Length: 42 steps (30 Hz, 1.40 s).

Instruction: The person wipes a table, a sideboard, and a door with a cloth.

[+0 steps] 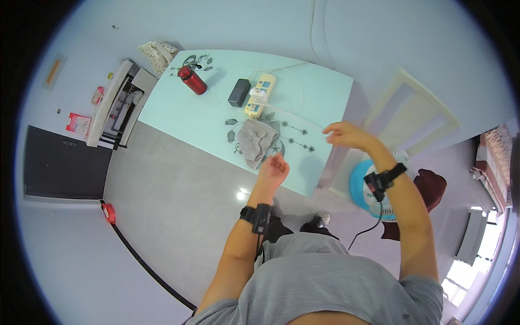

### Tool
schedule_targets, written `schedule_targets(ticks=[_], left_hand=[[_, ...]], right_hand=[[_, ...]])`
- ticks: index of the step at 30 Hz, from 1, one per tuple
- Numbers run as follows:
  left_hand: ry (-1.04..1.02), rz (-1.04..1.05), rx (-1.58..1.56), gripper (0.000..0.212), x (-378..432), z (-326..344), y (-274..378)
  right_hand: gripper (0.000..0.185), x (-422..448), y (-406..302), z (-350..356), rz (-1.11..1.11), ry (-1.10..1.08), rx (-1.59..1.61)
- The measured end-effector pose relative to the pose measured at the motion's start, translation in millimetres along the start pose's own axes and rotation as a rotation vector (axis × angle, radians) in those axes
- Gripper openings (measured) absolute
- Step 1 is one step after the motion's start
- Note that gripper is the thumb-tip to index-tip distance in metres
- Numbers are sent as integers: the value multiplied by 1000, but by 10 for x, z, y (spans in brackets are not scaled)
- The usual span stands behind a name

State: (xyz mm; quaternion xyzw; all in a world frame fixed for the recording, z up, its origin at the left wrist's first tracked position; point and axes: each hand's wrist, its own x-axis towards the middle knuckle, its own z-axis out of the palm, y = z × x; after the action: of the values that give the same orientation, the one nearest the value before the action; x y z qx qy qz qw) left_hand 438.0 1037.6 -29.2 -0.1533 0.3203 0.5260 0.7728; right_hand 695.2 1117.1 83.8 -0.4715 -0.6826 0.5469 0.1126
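My left hand (274,171) hovers at the near edge of the glass-topped table (170,107), palm turned up, fingers loosely curled, with nothing seen in it. Just beyond its fingertips lies a crumpled grey cloth (256,140). Over the table's right edge is my right hand (345,135), thumb and fingers bent toward each other. A thin white cable (293,114) runs from a white plug-in charger (258,96) to these fingertips; whether they grip it is unclear. The charger sits in a cream power strip (266,82). Beside the strip lies a black power bank (239,92).
A red bottle (195,82) with a black lid stands at the table's far left. To the right are a blue-and-white appliance (359,180) and a pale chair (414,107). Another white cable (301,87) loops across the tabletop. A black device is strapped to each wrist.
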Motion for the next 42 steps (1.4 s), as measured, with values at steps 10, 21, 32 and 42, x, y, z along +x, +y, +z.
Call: schedule_targets(ticks=[10,21,32,42], left_hand=[[-131,-64,-10,11,-104,-1304,1897],[125,-115,134,26,-86,-999,2665],[42,-69,-3,25,-66,-1002,2948],[100,192,-227,27,-466,-1175,3708]], right_hand=[[74,1969,-265,1948,-146,194,-392],[53,1804,279,2475,379,514,-564],[85,2129,201,2434,969,270,-385],[95,3523,-801,3060,662,-213,-679]])
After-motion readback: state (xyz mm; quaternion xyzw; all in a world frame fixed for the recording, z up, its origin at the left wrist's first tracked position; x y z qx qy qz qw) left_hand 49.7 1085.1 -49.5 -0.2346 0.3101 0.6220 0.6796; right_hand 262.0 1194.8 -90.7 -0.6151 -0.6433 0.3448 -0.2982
